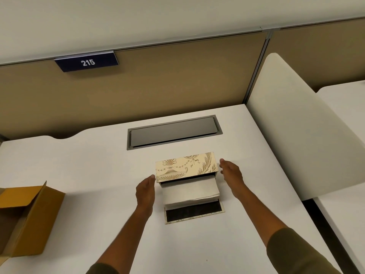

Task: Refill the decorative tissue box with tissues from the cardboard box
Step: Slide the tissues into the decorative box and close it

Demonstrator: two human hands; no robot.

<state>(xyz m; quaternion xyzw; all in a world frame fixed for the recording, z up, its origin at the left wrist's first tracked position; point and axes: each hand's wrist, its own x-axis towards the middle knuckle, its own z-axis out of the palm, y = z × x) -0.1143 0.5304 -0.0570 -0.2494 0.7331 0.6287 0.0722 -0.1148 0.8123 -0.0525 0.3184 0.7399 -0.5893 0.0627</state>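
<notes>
The decorative tissue box [185,166], cream with gold ornament, lies on the white desk [88,175] in the middle. Its flap [194,212] is folded down toward me, showing a dark inner lining. A stack of white tissues [190,189] sticks out of the box's open side over the flap. My left hand [146,191] is beside the box's left end, fingers apart, holding nothing. My right hand [232,174] is beside the right end, open, a small gap from the box. The brown cardboard box [25,218] stands open at the left edge; its inside is dark.
A grey cable-tray lid [173,132] is set into the desk behind the tissue box. A tan partition [158,82] with a "215" sign [87,62] runs along the back. A white divider panel [296,135] borders the desk on the right.
</notes>
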